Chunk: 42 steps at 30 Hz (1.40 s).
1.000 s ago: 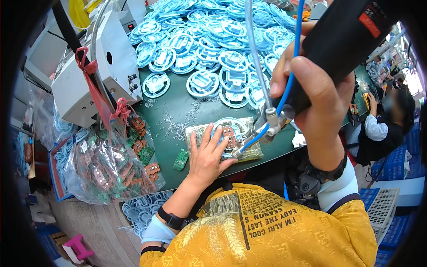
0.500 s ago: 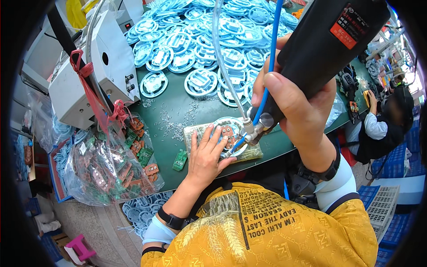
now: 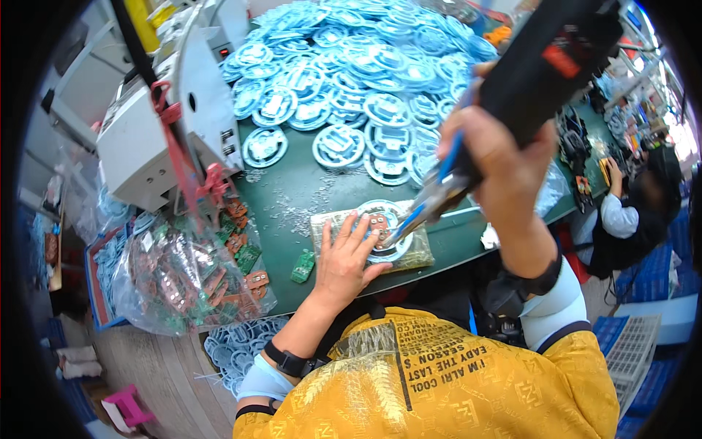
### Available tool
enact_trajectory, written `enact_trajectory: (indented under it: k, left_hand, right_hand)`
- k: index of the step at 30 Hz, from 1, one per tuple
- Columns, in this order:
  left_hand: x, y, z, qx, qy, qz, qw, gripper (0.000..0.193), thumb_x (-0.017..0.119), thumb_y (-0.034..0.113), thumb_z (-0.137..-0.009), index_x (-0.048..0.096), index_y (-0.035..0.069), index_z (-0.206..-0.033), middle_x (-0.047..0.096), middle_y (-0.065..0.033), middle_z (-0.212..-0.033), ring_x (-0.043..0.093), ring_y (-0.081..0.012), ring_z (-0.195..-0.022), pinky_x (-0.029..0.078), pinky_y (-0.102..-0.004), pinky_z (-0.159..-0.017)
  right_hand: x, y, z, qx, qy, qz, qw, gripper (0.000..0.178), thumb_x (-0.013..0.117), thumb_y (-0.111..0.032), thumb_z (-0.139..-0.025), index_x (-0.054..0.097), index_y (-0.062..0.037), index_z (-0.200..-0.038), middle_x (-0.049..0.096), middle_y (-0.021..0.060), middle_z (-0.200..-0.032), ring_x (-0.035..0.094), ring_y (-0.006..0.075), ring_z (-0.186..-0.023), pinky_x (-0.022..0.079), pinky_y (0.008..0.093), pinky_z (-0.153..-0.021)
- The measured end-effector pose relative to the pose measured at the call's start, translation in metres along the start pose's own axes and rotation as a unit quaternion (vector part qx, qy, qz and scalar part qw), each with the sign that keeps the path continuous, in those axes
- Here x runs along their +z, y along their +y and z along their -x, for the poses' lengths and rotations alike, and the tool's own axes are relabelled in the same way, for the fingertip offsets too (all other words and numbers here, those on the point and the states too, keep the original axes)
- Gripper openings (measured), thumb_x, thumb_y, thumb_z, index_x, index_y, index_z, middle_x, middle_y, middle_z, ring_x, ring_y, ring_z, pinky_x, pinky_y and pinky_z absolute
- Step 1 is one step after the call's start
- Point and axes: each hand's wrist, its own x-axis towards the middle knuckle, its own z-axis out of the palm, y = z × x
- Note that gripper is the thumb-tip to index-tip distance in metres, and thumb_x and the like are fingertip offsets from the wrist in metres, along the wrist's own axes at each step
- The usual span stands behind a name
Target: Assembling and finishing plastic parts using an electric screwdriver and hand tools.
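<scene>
My right hand (image 3: 504,157) is wrapped round a black electric screwdriver (image 3: 552,69), smeared by motion. Its blue-and-metal tip slants down to a light-blue round plastic part (image 3: 398,252). A brown circuit board (image 3: 378,222) sits in that part. Underneath lies a flat block wrapped in yellowish film (image 3: 420,256). My left hand (image 3: 346,265) rests on the block and the edge of the round part, its fingers spread and stretched out. Beside it on the green table lies a green circuit board (image 3: 303,266). Whether the tip touches a screw is too blurred to tell.
Light-blue round parts (image 3: 351,66) are heaped at the back. Loose screws (image 3: 300,216) lie scattered before them. At left stand a grey machine box (image 3: 157,139) and a clear bag of circuit boards (image 3: 172,282). Another person (image 3: 636,205) sits at the far right.
The screwdriver has swung, and its tip now slants from the right onto the round part. My left hand keeps its place on the block. The whole view has shifted slightly.
</scene>
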Motion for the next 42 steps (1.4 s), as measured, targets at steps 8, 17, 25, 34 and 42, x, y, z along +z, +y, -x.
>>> enact_trajectory:
  k: [8, 17, 25, 34, 42]
  left_hand:
    - [-0.048, -0.027, 0.046, -0.082, 0.034, -0.09, 0.992, 0.073, 0.083, 0.028, -0.072, 0.053, 0.008, -0.135, 0.039, -0.0222, -0.15, 0.035, -0.0382, -0.142, 0.022, -0.0602, -0.112]
    - [-0.069, -0.083, 0.008, -0.114, 0.093, -0.17, 0.974, 0.064, 0.077, 0.008, -0.075, 0.052, 0.002, -0.133, 0.039, -0.0241, -0.148, 0.037, -0.0403, -0.138, 0.03, -0.0532, -0.112]
    - [-0.026, -0.159, -0.11, -0.149, 0.129, -0.14, 0.97, 0.063, 0.078, 0.009, -0.076, 0.051, -0.001, -0.132, 0.045, -0.0267, -0.141, 0.045, -0.0422, -0.129, 0.038, -0.0483, -0.107]
    - [-0.018, -0.232, -0.193, -0.269, 0.015, -0.22, 0.938, 0.016, 0.063, 0.012, -0.086, 0.065, 0.005, -0.1, 0.068, -0.0187, -0.102, 0.066, -0.0361, -0.098, 0.054, -0.0454, -0.079]
    - [-0.037, -0.195, -0.175, -0.254, 0.098, -0.235, 0.933, 0.038, 0.078, 0.029, -0.077, 0.06, 0.002, -0.098, 0.065, -0.0178, -0.104, 0.061, -0.037, -0.106, 0.053, -0.0498, -0.076]
  right_hand:
    - [-0.064, 0.026, -0.038, -0.045, 0.091, 0.141, 0.985, 0.033, 0.067, -0.007, -0.089, 0.053, 0.0024, -0.117, 0.06, 0.0084, -0.085, 0.064, 0.0174, -0.067, 0.053, 0.0302, -0.063]
    - [-0.094, 0.05, -0.028, -0.081, 0.151, 0.231, 0.958, 0.047, 0.071, -0.003, -0.085, 0.049, -0.001, -0.126, 0.056, 0.0089, -0.112, 0.059, 0.0172, -0.103, 0.048, 0.0293, -0.087]
    - [-0.109, 0.038, 0.035, -0.21, 0.062, 0.415, 0.883, 0.042, 0.062, 0.002, -0.082, 0.051, 0.004, -0.123, 0.056, 0.0176, -0.118, 0.054, 0.0309, -0.111, 0.041, 0.0409, -0.1]
    - [-0.08, 0.07, 0.103, -0.062, -0.137, 0.372, 0.916, 0.035, 0.07, 0.004, -0.073, 0.062, -0.0031, -0.106, 0.063, 0.0152, -0.095, 0.063, 0.0335, -0.082, 0.05, 0.0396, -0.07]
    - [-0.063, 0.079, 0.095, -0.042, -0.165, 0.343, 0.924, 0.029, 0.07, 0.004, -0.074, 0.063, -0.0017, -0.101, 0.064, 0.0143, -0.092, 0.064, 0.0312, -0.075, 0.052, 0.0379, -0.064]
